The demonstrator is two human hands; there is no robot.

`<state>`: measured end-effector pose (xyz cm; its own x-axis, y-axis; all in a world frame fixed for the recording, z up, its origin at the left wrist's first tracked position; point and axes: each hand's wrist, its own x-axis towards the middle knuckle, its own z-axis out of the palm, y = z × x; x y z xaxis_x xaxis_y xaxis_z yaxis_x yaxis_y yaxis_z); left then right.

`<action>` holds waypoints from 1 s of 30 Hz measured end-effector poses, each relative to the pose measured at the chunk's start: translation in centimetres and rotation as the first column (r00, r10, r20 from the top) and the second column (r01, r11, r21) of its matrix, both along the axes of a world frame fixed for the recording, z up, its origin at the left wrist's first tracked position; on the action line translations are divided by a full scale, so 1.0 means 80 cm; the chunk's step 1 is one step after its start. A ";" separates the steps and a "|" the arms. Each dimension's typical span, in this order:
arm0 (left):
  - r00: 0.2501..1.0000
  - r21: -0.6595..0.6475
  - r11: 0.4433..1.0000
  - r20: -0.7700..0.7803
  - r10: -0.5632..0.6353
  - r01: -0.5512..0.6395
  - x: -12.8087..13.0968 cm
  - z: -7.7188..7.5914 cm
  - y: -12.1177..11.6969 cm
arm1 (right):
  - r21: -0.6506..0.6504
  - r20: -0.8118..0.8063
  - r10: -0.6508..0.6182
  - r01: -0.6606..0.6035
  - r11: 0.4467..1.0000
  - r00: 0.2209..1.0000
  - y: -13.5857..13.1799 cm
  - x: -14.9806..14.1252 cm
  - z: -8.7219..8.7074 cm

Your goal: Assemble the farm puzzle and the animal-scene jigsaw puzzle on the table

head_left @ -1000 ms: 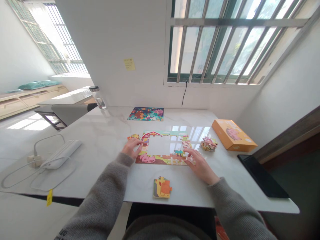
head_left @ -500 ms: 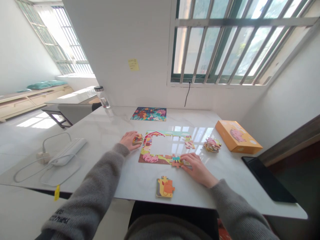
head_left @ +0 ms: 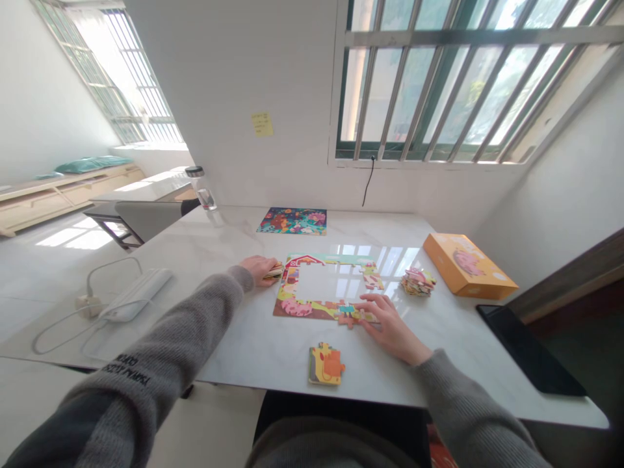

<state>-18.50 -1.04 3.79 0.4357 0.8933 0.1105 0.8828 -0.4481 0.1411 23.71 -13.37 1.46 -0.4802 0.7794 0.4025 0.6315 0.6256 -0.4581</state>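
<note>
A farm-scene jigsaw puzzle [head_left: 298, 308] lies on the table as a border of joined pieces around a bare middle. My left hand [head_left: 259, 269] is closed around the edge of a small stack of puzzle pieces [head_left: 273, 272] just left of it; the fingertips are partly hidden. At the border's lower right, my right hand [head_left: 389, 327] has its fingers apart, the tips over or touching a puzzle piece [head_left: 363, 314]. A teal-and-orange piece [head_left: 346, 311] joins the border beside it. Nearer me lies a short stack of pieces [head_left: 325, 364], an orange and yellow one on top.
Another stack of puzzle pieces [head_left: 418, 282] stands right of the puzzle, near an orange box [head_left: 468, 263] and a black tablet [head_left: 529, 351]. A colourful picture sheet [head_left: 292, 221] lies at the back. To the left are a bottle [head_left: 202, 190] and a white power strip [head_left: 139, 296] with cables.
My left hand has closed further over its stack, which now looks tilted, and the forearm has swung up. My right fingers have spread slightly, showing more of the piece beneath them.
</note>
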 end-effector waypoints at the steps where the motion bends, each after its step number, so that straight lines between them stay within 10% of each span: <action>1: 1.000 0.009 1.000 -0.020 -0.009 0.009 0.002 0.000 -0.003 | 0.001 -0.006 0.000 0.000 1.000 1.000 0.000 0.000 0.001; 14: 0.887 0.126 0.897 0.258 0.383 -0.424 -0.022 0.005 0.023 | 0.095 -0.150 -0.004 0.019 0.995 0.989 0.009 0.000 0.020; 24: 0.799 0.078 0.895 0.489 0.350 -0.440 -0.020 0.013 0.016 | 0.122 -0.159 0.036 -0.016 0.992 0.987 0.018 -0.009 0.044; 30: 0.606 -0.030 0.912 0.739 0.296 -0.408 0.047 0.022 -0.009 | 0.072 -0.201 0.096 -0.083 0.994 0.975 0.040 -0.051 0.057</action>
<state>-14.77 -1.75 5.57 -0.1762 0.9124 0.3694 0.6216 -0.1879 0.7605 19.59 -10.15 6.00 -0.4496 0.7069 0.5461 0.4686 0.7071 -0.5295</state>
